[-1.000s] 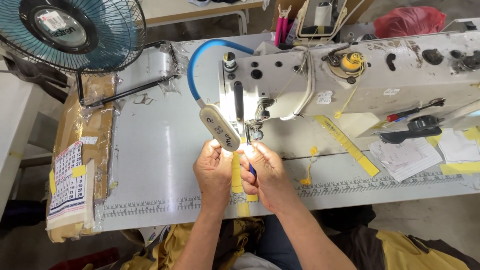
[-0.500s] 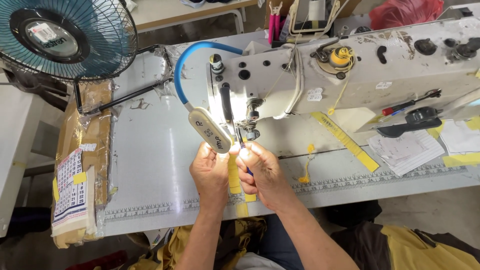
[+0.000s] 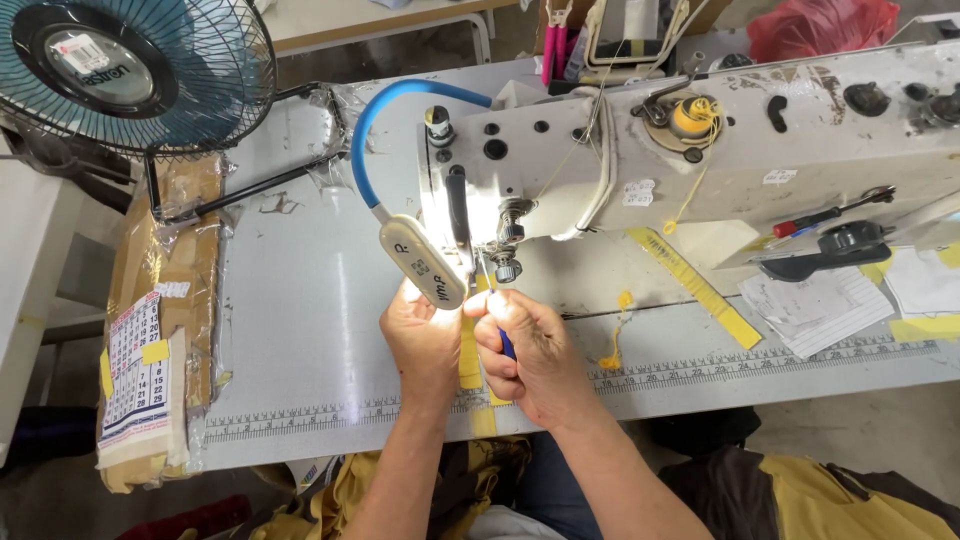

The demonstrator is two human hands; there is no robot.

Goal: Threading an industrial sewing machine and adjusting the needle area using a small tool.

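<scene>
Blue-handled tool [image 3: 507,345]: gripped in right hand [image 3: 525,350], tip by needle.
Left hand [image 3: 425,335]: curled under lamp head [image 3: 425,262]; grasp cannot be told.
Table [image 3: 300,330]: sewing machine [image 3: 700,150] carried.

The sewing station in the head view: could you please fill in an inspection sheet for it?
Surface: grey table, ruler strip along its front edge.
Job's things: sewing machine; yellow strip under the hands.
Clutter: papers, calendar.
Grippers: left hand by the needle area; right hand holds a blue-handled tool.
Cables: blue gooseneck lamp.
Surroundings: fan, red bag.
</scene>
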